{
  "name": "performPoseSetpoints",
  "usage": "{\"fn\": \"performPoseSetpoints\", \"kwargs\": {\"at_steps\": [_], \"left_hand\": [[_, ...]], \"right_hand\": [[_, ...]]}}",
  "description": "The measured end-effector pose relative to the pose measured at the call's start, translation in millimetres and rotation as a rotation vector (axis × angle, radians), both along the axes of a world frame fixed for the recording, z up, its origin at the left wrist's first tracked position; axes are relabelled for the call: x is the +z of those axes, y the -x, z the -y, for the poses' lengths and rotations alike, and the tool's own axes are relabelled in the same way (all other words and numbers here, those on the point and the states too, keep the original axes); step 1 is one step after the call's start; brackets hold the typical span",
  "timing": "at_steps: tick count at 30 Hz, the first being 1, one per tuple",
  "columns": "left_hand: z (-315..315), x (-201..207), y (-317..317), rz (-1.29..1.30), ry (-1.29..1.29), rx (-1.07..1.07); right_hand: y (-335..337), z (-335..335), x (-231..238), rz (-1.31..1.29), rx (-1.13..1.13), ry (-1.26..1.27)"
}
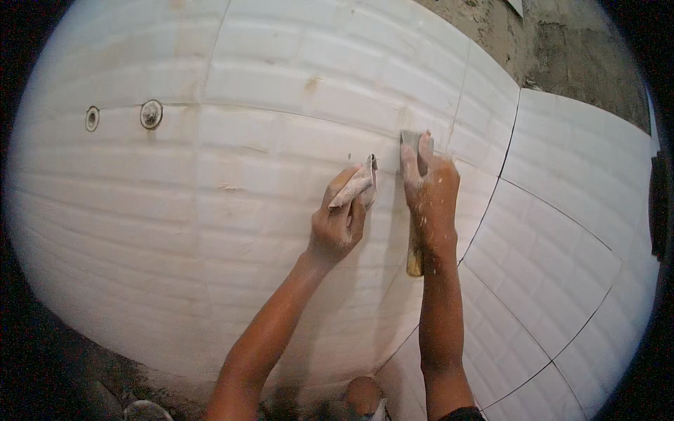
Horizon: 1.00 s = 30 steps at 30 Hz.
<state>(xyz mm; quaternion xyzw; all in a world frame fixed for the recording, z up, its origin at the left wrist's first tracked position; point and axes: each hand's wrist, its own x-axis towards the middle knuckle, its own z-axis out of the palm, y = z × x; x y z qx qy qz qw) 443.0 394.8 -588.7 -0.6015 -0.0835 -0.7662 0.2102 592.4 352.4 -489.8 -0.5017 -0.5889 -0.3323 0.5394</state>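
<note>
My right hand [433, 189], dusted with white, grips a putty knife [409, 140] with the fingers near its flat grey blade. The blade lies against the white tiled wall [267, 175], close to a joint between tiles. Below the hand sticks out the yellowish handle end [415, 263]. My left hand [338, 224] is closed round a folded, crumpled whitish piece [357, 186] smeared with white; whether it is paper or plastic I cannot tell. It is held in front of the wall, left of the knife.
Two round pipe openings [151, 114] sit in the wall at the left. A corner with dark joints meets a second tiled wall [562, 210] on the right. Bare cement [583, 63] shows above the tiles. Part of a knee [364, 394] shows at the bottom.
</note>
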Motion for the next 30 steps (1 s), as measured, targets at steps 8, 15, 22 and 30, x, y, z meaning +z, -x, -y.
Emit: {"fn": "performPoseSetpoints", "kwargs": {"at_steps": [8, 15, 22, 30], "left_hand": [[2.6, -22.1, 32.5, -0.135, 0.119, 0.097], [6.5, -19.2, 24.3, -0.126, 0.076, 0.143], [4.1, -18.3, 19.9, -0.140, 0.029, 0.169], [5.2, -19.5, 19.4, -0.128, 0.059, 0.140]], "right_hand": [[6.7, 11.6, -14.5, -0.031, 0.101, 0.101], [2.9, 0.2, -16.0, -0.064, 0.046, -0.045], [-5.9, -3.3, -16.2, -0.055, 0.009, -0.069], [-7.8, -2.1, -2.7, -0.106, 0.067, -0.039]]}}
